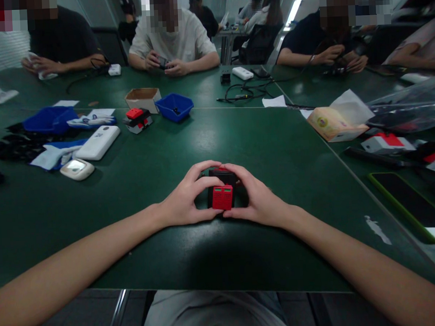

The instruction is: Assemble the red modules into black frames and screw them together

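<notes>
Near the front of the green table, a boxy red-and-black module (222,197) is held between my two hands. Its red face carries small print and two little green windows. My left hand (190,198) curves around its left side, thumb at the lower edge and fingers at the top. From the right, my right hand (257,195) closes on it in the same way, its thumb below and fingers above. The fingertips of both hands nearly meet. Fingers hide parts of the black body and the far edge.
Ahead to the left are a similar red, black and grey module (138,119), a blue bin (174,107), a cardboard box (142,99), a white power bank (98,142) and gloves (93,118). At right lie a green-edged phone (408,202) and a tissue box (336,124). Several people sit opposite.
</notes>
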A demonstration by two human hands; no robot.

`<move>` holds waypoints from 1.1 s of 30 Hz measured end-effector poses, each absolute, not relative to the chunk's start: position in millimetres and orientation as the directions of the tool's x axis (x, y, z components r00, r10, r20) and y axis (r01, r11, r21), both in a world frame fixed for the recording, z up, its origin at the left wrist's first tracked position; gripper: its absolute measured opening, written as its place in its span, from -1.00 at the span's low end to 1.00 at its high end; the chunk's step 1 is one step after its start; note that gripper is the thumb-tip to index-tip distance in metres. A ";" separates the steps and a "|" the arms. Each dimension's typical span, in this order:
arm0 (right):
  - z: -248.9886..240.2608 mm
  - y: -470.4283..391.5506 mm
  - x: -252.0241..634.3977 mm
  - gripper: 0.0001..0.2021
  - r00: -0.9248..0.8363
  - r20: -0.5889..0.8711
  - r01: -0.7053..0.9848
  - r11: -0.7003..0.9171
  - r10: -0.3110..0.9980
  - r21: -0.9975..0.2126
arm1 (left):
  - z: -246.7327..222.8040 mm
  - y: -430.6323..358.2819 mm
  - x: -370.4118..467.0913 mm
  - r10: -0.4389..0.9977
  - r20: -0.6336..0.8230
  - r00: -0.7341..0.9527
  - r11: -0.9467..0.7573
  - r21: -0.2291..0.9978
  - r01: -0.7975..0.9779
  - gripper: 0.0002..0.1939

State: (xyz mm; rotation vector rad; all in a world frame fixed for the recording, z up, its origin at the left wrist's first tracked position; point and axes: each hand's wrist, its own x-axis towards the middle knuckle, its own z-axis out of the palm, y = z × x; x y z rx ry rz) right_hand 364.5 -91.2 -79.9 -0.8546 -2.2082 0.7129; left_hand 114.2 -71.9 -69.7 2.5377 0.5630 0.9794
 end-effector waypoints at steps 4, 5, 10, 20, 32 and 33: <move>-84.6 -91.0 363.0 0.12 -0.524 0.294 0.301 0.497 0.799 -0.814 | -71.2 -73.7 111.9 0.451 0.608 0.653 -0.887 0.384 0.255 -0.43; -85.6 -90.7 362.4 0.15 -0.524 0.255 0.264 0.439 0.813 -0.859 | -71.7 -73.9 111.3 0.449 0.620 0.643 -0.890 0.376 0.259 -0.43; -87.9 -91.1 356.9 0.05 -0.609 0.118 0.016 0.161 0.784 -0.987 | -74.2 -73.2 110.4 0.496 0.656 0.569 -0.867 0.417 0.274 -0.45; -93.1 -91.6 347.6 -0.01 -0.535 0.120 -0.099 0.079 0.836 -0.992 | -70.4 -69.0 113.4 0.629 0.613 0.479 -0.778 0.505 0.375 -0.46; -95.2 -91.9 325.6 -0.24 -0.184 0.489 0.303 0.523 0.852 -0.797 | -80.6 -60.6 118.1 0.834 0.434 0.341 -0.500 0.856 0.131 -0.26; -94.7 -90.2 322.5 -0.26 -0.195 0.516 0.323 0.552 0.834 -0.769 | -81.5 -58.9 118.3 0.839 0.427 0.337 -0.481 0.872 0.093 -0.22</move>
